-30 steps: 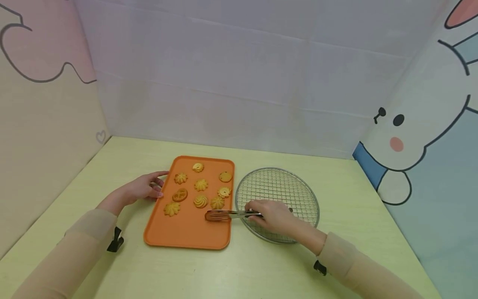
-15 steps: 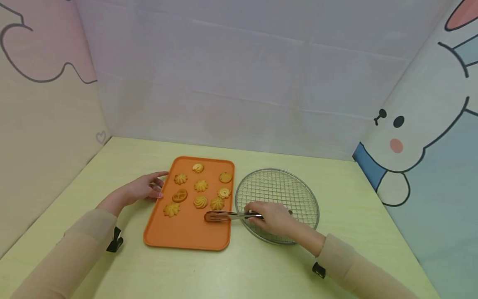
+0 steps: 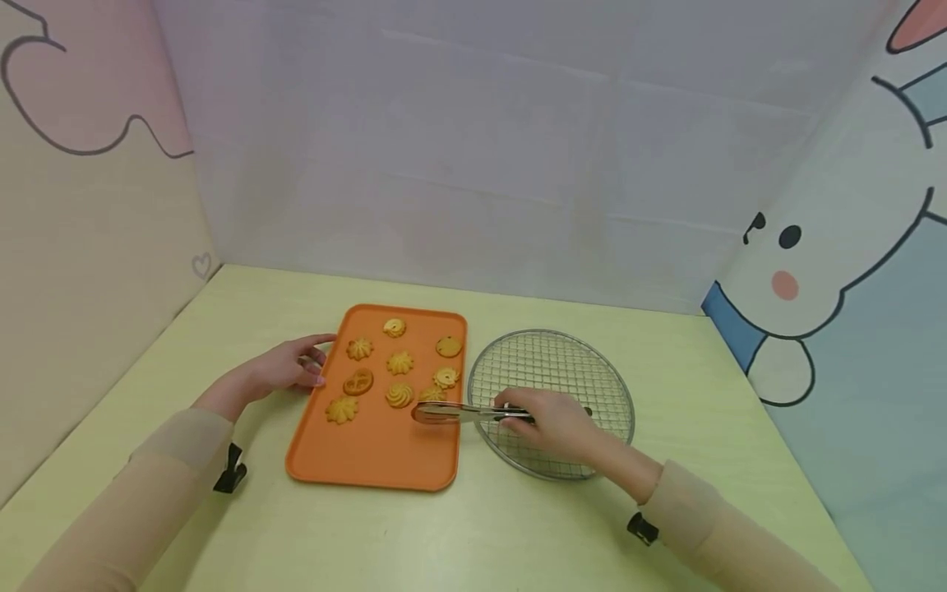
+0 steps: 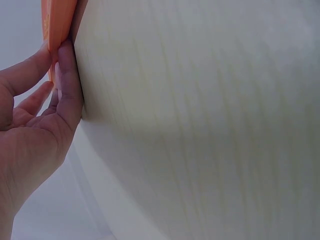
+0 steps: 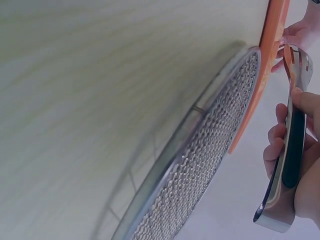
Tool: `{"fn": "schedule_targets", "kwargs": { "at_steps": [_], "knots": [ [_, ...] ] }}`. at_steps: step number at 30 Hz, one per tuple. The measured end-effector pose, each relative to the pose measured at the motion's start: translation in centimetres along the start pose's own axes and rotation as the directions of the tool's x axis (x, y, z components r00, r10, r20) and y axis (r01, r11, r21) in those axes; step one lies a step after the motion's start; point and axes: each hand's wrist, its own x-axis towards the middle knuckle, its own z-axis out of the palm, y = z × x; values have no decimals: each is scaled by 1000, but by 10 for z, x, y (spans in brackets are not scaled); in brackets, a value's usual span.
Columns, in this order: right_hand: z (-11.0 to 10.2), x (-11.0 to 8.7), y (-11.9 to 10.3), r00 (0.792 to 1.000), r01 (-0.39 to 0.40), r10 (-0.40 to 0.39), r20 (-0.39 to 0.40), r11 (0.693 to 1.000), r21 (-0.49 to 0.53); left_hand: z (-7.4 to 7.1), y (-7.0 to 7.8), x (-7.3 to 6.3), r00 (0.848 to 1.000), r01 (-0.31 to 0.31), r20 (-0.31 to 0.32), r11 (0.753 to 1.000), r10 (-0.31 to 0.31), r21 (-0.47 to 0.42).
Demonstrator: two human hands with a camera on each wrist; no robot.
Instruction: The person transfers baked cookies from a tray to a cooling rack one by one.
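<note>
My right hand [image 3: 553,423] grips metal food tongs [image 3: 444,413] with dark handle grips, over the wire rack. Their rounded ends hang over the right part of the orange tray [image 3: 370,460] and partly hide a star-shaped cookie [image 3: 431,395]; no cookie shows between them in the right wrist view. Several piped cookies lie on the tray, including a swirl cookie [image 3: 399,395] and a browner pretzel-like cookie [image 3: 358,381]. At the tray's left edge, my left hand [image 3: 281,368] holds the rim; in the left wrist view its thumb and fingers [image 4: 70,85] lie on either side.
Right of the tray stands a round wire rack [image 3: 551,358], partly covered by my right hand. Both rest on a pale yellow table [image 3: 414,534]. A pale wall [image 3: 444,164] rises behind, and a wall with a cartoon rabbit [image 3: 836,230] borders the right.
The tongs and right hand have lifted slightly, moving a little right and away from me, now overlapping the star-shaped cookie. The left hand stays at the tray's edge.
</note>
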Motion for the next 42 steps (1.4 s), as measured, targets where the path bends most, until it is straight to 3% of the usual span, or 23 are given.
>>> {"fn": "schedule_targets", "kwargs": {
  "at_steps": [17, 31, 42],
  "knots": [
    [-26, -20, 9, 994, -58, 55, -92, 998, -26, 0, -5, 4, 1000, 7, -9, 1000, -7, 0],
    [-38, -34, 37, 980, -164, 160, -117, 986, -27, -2, -6, 6, 1000, 10, -3, 1000, -10, 4],
    [-43, -38, 57, 968, -209, 198, -155, 977, -52, -1, -6, 8, 1000, 15, 0, 1000, -15, 6]
  ]
}}
